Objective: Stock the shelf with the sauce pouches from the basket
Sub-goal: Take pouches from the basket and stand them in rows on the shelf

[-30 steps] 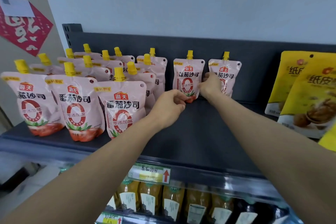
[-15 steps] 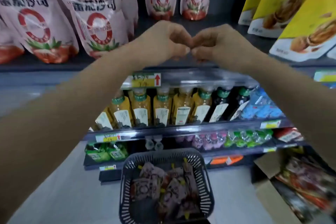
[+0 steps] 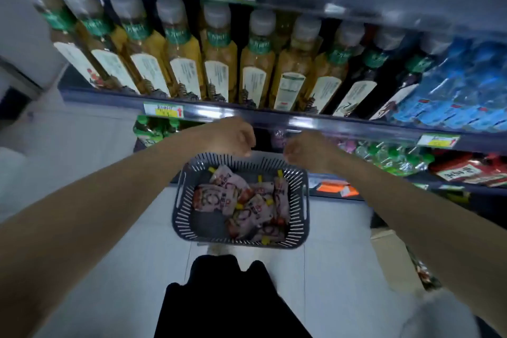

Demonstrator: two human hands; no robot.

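Lying heaped in the basket [image 3: 181, 217], the sauce pouches [image 3: 241, 206] overlap at mixed angles, yellow spouts pointing several ways; no common long axis can be given. Pile sits toward the far and right part of the basket; near-left corner of its floor shows bare. Basket: dark, slotted walls, open top, standing on the pale floor [image 3: 115, 255] just in front of the lowest shelf. Left hand [image 3: 227, 137] and right hand [image 3: 310, 152]: both above the basket's far rim, empty, fingers loosely curled, neither touching a pouch. Pouches lie below and nearer than both hands; the two seem about equally close, the left over the far-left rim, the right over the far-right corner. Judgement: the coming move is a downward reach into the open top, unobstructed from above. Edges to mind: basket rim beneath the knuckles; shelf lip [image 3: 343, 125] just beyond the hands, carrying bottles [image 3: 216, 63]. Stocking shelf itself is out of view, above the frame.
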